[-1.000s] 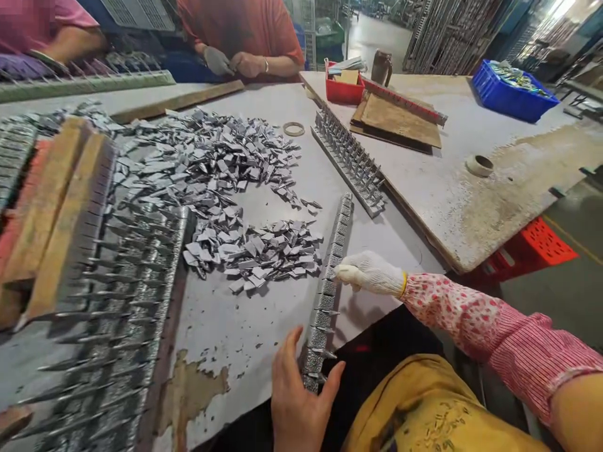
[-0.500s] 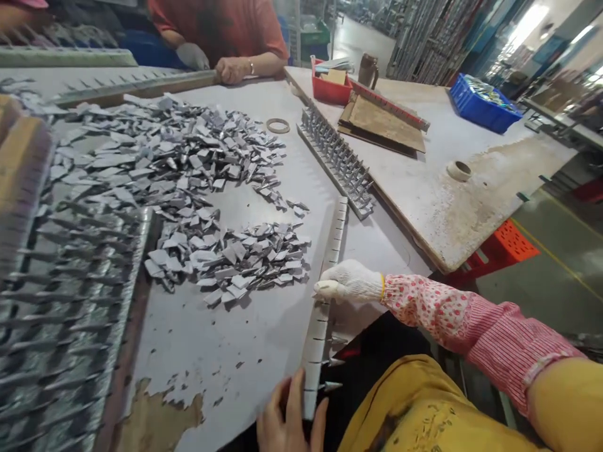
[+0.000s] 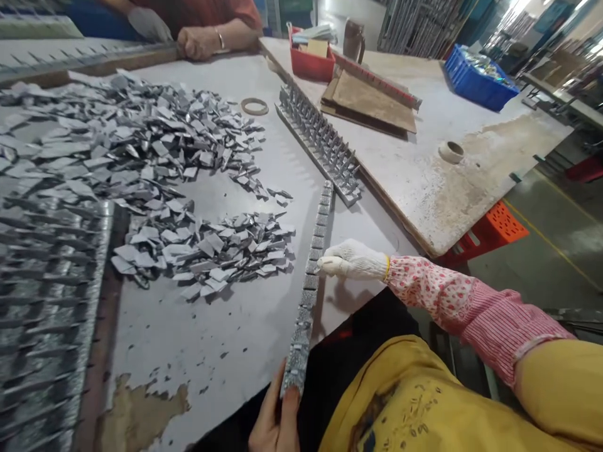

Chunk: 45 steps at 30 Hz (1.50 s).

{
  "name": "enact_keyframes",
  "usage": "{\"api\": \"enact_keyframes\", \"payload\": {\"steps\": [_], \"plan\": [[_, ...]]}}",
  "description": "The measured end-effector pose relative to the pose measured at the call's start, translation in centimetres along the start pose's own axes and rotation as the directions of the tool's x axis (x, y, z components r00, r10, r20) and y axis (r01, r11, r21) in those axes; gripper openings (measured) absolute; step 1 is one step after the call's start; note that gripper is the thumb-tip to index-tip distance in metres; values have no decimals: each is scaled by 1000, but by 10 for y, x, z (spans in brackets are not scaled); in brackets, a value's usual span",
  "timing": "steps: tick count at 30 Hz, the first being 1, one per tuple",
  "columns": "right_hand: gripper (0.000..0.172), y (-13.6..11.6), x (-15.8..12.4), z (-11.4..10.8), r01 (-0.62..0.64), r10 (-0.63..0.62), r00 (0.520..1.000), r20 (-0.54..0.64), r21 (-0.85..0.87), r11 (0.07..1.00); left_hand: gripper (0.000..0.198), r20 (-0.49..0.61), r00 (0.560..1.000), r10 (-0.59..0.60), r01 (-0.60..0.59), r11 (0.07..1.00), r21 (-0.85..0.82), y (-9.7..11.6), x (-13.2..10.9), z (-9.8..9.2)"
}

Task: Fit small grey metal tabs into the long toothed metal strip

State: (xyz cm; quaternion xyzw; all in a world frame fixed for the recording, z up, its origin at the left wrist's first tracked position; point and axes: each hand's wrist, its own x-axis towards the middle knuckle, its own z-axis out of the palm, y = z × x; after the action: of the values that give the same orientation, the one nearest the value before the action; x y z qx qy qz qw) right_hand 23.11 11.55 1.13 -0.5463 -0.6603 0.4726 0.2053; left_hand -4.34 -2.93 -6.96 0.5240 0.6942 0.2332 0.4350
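**Slotted strip point(image 3: 311, 282) looks early on**

Far slots look bare; near-end fill unclear. Left hand point(image 3: 277, 414) clamps the near end, strip running toward 1 o'clock. Gloved right hand point(image 3: 351, 260): fingertips at the edge, strip at 9 o'clock; can't tell if pinching anything. Loose pieces point(image 3: 160, 149) remain at 10, spiked bar point(image 3: 320, 145) at 12.

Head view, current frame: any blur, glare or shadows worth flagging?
Head view: the spiked rack at lower left looks smeared, while the metal strip in the left hand is clearer; head view: a soft shadow lies on the table beneath the gloved right hand; head view: a bright patch washes out detail at upper right.
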Motion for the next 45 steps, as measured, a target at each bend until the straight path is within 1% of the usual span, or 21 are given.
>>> {"api": "enact_keyframes", "payload": {"steps": [2,4,7,10,11,13,15,16,18,20,22,26,28,31,33,35,38,40,41,43,45], "plan": [[47,-2,0,0,14,-12,1000,24,-91,996,44,-11,998,62,-60,990,131,7,3,-2],[48,-6,3,2,36,-31,999,26,-242,970,43,-78,982,171,-139,941,307,13,4,0],[50,-8,10,5,89,-90,996,21,-476,875,44,-193,914,357,-209,822,529,16,2,7],[52,-8,18,9,122,-118,992,47,-626,770,44,-208,837,506,-277,720,637,14,-4,15],[53,-8,20,10,122,-112,992,58,-665,737,44,-206,823,530,-287,700,654,14,-6,16],[55,-11,23,13,118,-90,993,78,-729,674,44,-212,813,542,-282,685,671,13,-8,17],[58,-18,27,16,114,-60,993,98,-772,626,48,-256,797,547,-266,699,664,13,-7,15],[58,-22,28,17,109,-38,993,108,-785,609,53,-275,783,557,-284,715,639,14,-5,14],[59,-31,32,18,99,10,992,129,-801,590,63,-248,748,615,-408,722,559,17,1,14],[57,-37,36,18,89,55,987,148,-811,578,69,-145,703,696,-558,667,494,19,11,16],[55,-42,41,18,84,101,980,171,-818,570,64,-82,680,729,-604,620,501,20,21,21],[56,-47,52,22,110,171,956,236,-836,538,51,-126,687,715,-575,642,507,17,33,30],[54,-51,55,27,115,200,948,247,-853,509,52,-123,685,718,-589,645,488,15,34,30],[54,-56,53,35,70,230,951,208,-866,495,57,-115,668,735,-606,627,489,12,34,27],[59,-56,50,38,38,210,964,166,-863,504,60,-108,648,754,-620,605,500,10,36,24],[65,-54,47,37,44,173,973,155,-853,520,61,-98,636,765,-635,592,496,10,40,23],[74,-48,40,30,44,140,979,146,-830,556,54,-103,632,768,-652,599,465,12,43,23],[79,-42,34,24,-3,122,989,83,-815,579,49,-103,650,753,-649,620,442,13,44,20],[80,-38,31,22,-26,106,993,46,-805,593,49,-87,669,738,-645,635,425,12,45,16],[79,-28,24,19,-33,67,998,15,-763,645,55,22,730,683,-646,679,348,12,46,3],[75,-18,18,19,-22,42,999,13,-685,728,63,173,771,613,-636,750,180,15,49,-15]]}}
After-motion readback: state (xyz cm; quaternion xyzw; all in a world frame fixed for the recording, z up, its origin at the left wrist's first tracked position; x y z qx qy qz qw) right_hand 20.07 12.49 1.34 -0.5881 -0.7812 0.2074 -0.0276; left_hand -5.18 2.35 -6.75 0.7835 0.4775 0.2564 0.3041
